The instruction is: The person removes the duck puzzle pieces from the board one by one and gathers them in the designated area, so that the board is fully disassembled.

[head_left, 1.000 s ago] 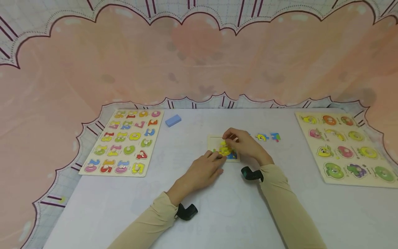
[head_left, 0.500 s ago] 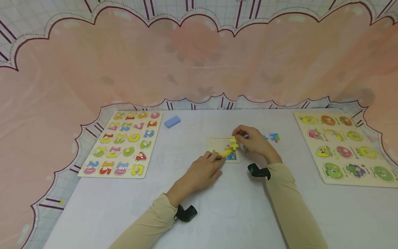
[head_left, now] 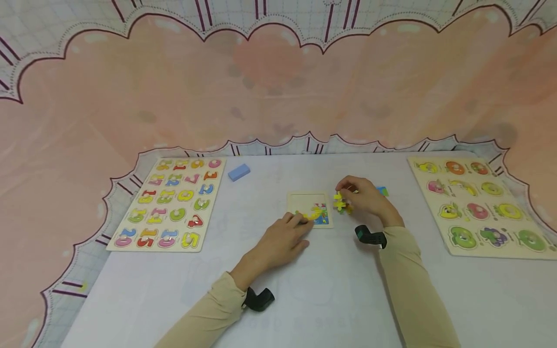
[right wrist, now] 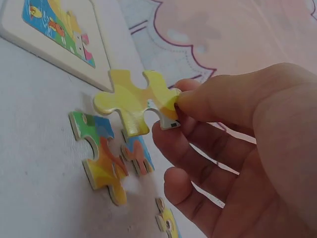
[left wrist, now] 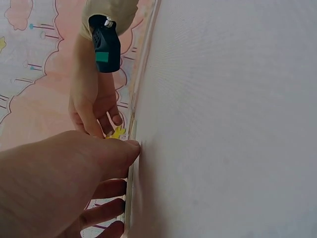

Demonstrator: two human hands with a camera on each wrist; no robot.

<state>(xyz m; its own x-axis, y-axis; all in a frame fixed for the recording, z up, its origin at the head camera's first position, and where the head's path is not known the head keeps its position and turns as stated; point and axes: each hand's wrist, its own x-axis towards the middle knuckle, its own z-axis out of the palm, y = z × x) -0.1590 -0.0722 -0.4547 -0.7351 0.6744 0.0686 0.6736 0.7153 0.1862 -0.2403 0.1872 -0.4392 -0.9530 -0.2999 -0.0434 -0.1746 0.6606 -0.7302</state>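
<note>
My right hand (head_left: 370, 198) pinches a yellow jigsaw piece (right wrist: 131, 101) between thumb and fingertips, just right of a small wooden puzzle board (head_left: 300, 195). Under the held piece, an orange, green and blue jigsaw piece (right wrist: 99, 158) lies on the table, with a smaller-looking blue and orange piece (right wrist: 140, 154) beside it. My left hand (head_left: 280, 241) rests its fingers on the board's near left edge. Several pieces fill the board's lower right part (head_left: 322, 215); a yellow strip (head_left: 313, 215) shows by the left fingertips.
A number puzzle board (head_left: 167, 205) lies at the left, near a blue block (head_left: 239, 172). A fruit puzzle board (head_left: 478, 208) lies at the right. A blue-green jigsaw piece (head_left: 383, 191) shows behind the right hand. A patterned curtain (head_left: 270, 96) hangs behind the table.
My right hand has moved right from over the small board to the loose pieces beside it, carrying the yellow jigsaw piece. My left hand has stayed on the board's edge.
</note>
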